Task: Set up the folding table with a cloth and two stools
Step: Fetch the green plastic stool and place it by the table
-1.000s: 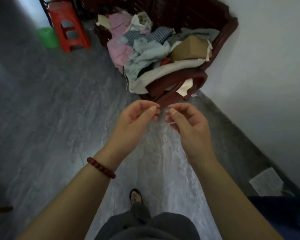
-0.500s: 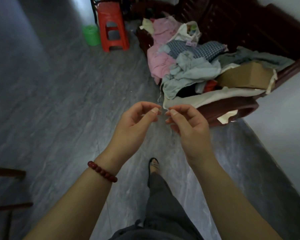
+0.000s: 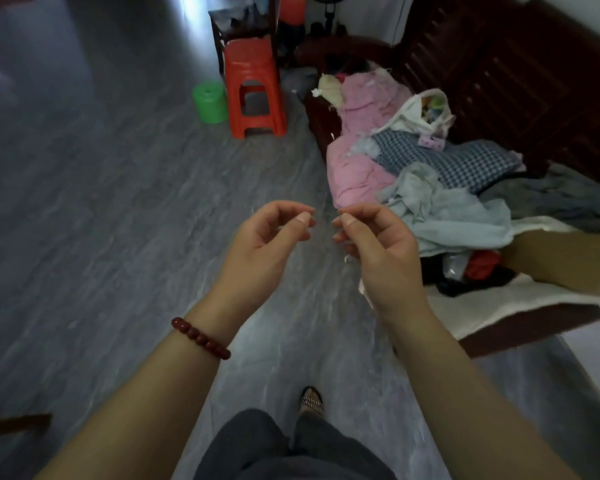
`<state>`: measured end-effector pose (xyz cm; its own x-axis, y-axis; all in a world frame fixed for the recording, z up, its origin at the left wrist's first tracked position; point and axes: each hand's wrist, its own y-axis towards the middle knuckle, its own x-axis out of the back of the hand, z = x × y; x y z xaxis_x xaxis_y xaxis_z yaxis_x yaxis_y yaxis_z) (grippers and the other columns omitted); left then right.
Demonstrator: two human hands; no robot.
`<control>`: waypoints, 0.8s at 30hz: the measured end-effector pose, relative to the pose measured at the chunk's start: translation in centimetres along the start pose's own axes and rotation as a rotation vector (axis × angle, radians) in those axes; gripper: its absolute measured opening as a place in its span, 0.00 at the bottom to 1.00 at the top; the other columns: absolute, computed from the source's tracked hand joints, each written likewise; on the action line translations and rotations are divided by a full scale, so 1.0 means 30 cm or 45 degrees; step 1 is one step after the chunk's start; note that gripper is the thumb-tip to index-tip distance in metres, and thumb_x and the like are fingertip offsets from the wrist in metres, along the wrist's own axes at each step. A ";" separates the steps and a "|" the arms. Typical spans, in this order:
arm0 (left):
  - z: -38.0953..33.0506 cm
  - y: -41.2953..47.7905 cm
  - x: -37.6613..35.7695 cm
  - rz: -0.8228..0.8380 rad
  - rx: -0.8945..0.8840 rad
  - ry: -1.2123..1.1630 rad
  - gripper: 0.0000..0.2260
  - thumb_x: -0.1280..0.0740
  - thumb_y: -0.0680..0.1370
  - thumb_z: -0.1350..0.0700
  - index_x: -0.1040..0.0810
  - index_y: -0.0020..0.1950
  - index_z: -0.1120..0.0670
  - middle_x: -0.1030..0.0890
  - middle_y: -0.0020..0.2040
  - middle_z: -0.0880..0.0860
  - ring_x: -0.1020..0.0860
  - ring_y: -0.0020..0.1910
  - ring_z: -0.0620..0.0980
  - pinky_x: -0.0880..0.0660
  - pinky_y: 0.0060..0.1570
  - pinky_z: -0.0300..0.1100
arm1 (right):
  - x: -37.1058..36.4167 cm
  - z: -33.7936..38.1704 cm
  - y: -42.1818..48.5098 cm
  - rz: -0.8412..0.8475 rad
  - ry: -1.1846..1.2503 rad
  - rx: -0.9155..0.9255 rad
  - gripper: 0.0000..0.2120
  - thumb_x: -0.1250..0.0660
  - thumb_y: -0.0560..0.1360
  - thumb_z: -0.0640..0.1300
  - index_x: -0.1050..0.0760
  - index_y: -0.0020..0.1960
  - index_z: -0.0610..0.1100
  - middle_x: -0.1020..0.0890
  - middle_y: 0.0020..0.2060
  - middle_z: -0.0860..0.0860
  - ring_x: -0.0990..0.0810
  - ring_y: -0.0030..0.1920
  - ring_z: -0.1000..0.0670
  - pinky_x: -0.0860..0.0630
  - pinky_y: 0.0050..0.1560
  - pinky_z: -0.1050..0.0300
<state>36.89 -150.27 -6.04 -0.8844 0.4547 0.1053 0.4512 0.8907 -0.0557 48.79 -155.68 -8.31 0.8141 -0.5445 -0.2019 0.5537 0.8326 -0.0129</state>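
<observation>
Two hands up, facing the red stool

The left hand and right hand are held up close together over the grey floor. On both, the fingers are curled, thumb tip on fingertip. I can see nothing held, though a thin thread would be too small to tell. The red plastic stool stands ahead, just beside a green tub. Cloths lie in a heap on the dark wooden bench to the right. No folding table shows, and I see only one stool. I think the job has hardly begun. To do it well, let the hands go loose, take the stool by its top with both hands, and lift it straight up so it misses the tub.
</observation>
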 end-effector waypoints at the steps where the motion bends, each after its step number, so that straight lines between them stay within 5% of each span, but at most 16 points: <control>1: -0.007 0.055 0.017 -0.013 0.000 -0.014 0.08 0.39 0.79 0.62 0.24 0.55 0.62 0.20 0.49 0.57 0.22 0.44 0.44 0.28 0.40 0.26 | -0.026 0.000 0.056 0.009 0.001 0.007 0.02 0.34 0.70 0.41 0.24 0.40 0.46 0.20 0.38 0.48 0.22 0.35 0.58 0.27 0.37 0.69; 6: 0.007 0.324 0.126 -0.052 0.004 -0.034 0.07 0.39 0.79 0.62 0.23 0.53 0.60 0.20 0.50 0.58 0.22 0.46 0.45 0.29 0.40 0.26 | -0.168 -0.026 0.314 0.057 -0.061 -0.023 0.08 0.36 0.76 0.33 0.24 0.43 0.45 0.20 0.40 0.46 0.22 0.35 0.59 0.28 0.38 0.70; 24: -0.037 1.484 0.780 -0.069 -0.051 -0.075 0.05 0.38 0.79 0.61 0.23 0.51 0.57 0.20 0.49 0.56 0.22 0.42 0.39 0.29 0.39 0.26 | -0.975 -0.116 1.395 0.126 -0.049 0.037 0.10 0.37 0.76 0.32 0.24 0.42 0.45 0.20 0.38 0.48 0.22 0.34 0.61 0.28 0.36 0.71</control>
<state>36.41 -99.98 -4.94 -0.9127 0.4057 0.0481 0.4057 0.9139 -0.0112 47.53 -104.54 -6.36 0.8708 -0.4638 -0.1631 0.4748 0.8794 0.0341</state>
